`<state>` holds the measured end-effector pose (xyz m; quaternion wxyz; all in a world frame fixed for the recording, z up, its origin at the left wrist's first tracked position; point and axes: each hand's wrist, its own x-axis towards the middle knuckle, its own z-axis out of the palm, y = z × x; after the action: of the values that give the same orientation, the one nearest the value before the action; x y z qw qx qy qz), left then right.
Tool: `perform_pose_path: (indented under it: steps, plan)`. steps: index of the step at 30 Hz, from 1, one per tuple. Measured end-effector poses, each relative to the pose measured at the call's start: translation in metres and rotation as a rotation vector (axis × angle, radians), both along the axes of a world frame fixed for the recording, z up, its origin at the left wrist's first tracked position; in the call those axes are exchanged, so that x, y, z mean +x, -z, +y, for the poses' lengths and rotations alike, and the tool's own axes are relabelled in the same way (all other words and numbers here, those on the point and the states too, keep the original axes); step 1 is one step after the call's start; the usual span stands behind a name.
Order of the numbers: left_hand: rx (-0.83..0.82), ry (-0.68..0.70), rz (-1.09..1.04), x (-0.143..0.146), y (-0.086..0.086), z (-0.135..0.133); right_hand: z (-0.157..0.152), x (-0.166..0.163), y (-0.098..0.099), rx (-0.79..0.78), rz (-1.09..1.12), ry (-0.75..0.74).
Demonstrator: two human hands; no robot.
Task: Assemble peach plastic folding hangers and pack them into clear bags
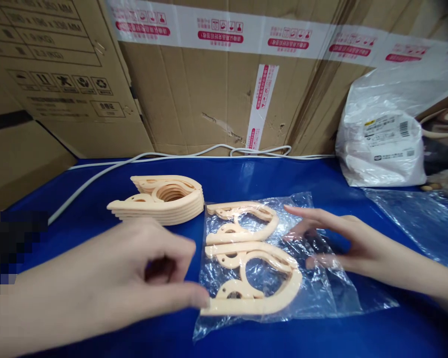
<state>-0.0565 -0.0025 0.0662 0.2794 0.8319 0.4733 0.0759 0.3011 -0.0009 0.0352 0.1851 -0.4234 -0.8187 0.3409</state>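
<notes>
A clear plastic bag (321,293) lies flat on the blue surface, with two beige folding clothes hangers inside, a rear one (272,223) and a front one (269,306). My left hand (145,273) is at the bag's left edge. Its fingers are curled, with a gap between them and the thumb, whose tip is at the left end of the front hanger. Over the right part of the bag, my right hand (343,238) has its fingers and thumb apart and nothing gripped. Behind my left hand is a neat stack of the same folded hangers (186,214).
Cardboard boxes (209,99) stand along the back and left. A white cable (164,156) runs in front of them. At the back right sits a white plastic parcel bag (381,134), with another clear plastic sheet (418,223) nearer me.
</notes>
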Motion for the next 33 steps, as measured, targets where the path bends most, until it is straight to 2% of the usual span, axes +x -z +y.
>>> perform_pose_path:
  steps: [2, 5, 6, 7, 12, 19, 28, 30, 33]
  plan:
    - [0.190, -0.037, 0.028, -0.005, -0.011, 0.011, 0.002, 0.005, -0.002, 0.059, -0.036, 0.054]
    - [0.701, -0.056, -0.056, -0.021, -0.017, 0.031, 0.006, 0.011, -0.003, 0.152, -0.057, 0.111]
    - [0.745, -0.064, -0.002, -0.028, -0.016, 0.037, 0.007, 0.012, -0.003, 0.187, -0.063, 0.124]
    - [0.743, -0.068, 0.039, -0.036, -0.015, 0.043, 0.008, 0.014, -0.003, 0.222, -0.072, 0.135]
    - [0.504, -0.162, 0.123, -0.065, -0.006, 0.063, 0.008, 0.017, -0.001, 0.390, -0.166, 0.152]
    - [0.374, -0.249, 0.150, -0.073, -0.007, 0.069, 0.006, 0.016, -0.004, 0.475, -0.180, 0.177]
    - [0.502, -0.121, 0.219, -0.101, 0.004, 0.095, 0.003, 0.016, -0.006, 0.491, -0.218, 0.165]
    - [0.580, -0.121, 0.197, -0.099, 0.004, 0.095, 0.003, 0.017, -0.006, 0.511, -0.215, 0.164]
    - [0.707, -0.098, 0.134, -0.082, -0.001, 0.083, 0.000, 0.016, -0.008, 0.549, -0.183, 0.202]
